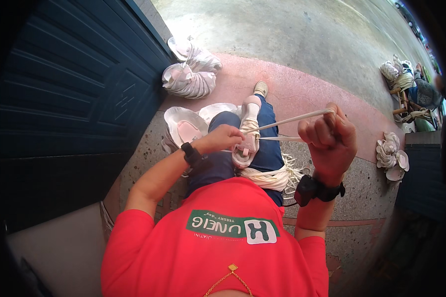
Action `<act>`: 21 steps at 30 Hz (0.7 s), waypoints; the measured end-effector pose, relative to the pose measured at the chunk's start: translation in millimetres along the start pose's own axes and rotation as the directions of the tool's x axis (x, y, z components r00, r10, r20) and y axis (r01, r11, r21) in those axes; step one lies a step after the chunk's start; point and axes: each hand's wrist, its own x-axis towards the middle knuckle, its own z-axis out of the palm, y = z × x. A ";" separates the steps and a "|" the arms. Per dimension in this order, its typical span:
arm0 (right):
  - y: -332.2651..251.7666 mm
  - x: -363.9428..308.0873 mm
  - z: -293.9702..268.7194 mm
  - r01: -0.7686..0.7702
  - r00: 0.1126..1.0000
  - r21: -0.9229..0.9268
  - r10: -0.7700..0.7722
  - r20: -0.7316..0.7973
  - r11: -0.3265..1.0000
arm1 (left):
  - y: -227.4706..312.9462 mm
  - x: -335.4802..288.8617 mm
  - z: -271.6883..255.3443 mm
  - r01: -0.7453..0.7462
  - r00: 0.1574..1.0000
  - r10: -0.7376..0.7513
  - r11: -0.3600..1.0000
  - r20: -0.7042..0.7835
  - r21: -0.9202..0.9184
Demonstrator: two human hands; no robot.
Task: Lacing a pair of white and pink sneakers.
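**Left hand (222, 137) at the shoe (248, 148), right hand (330, 133) out wide**

I see the right hand curled tight on a pale lace (287, 120), two strands running back to the shoe. The left hand is nearer, fingers bent at the shoe's left edge; I can't tell whether they pinch anything. The shoe lies across the lap, long axis roughly along the blue trousers (266, 113), so the lace leaves it sideways.

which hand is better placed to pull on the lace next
Probably the right hand: it is closed on the pale lace and raised away from the shoe, with two strands running toward it. The left hand is down at the shoe, so it seems better suited to steadying.
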 end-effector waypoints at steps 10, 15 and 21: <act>15.2 30.9 -49.6 0.013 0.927 -0.689 -0.267 -0.262 0.724 | 74.1 -14.7 10.0 -0.297 0.951 0.306 0.941 0.037 -0.162; 10.7 -37.9 -220.1 0.115 0.755 0.151 0.012 -0.655 0.982 | 53.0 -44.5 -103.7 -0.415 0.885 0.108 0.628 -0.454 -0.659; 123.6 -100.8 -251.8 -0.575 0.691 -0.423 0.138 -0.710 0.700 | -10.6 -34.9 -123.9 -0.259 0.841 -0.030 0.855 -0.541 -0.449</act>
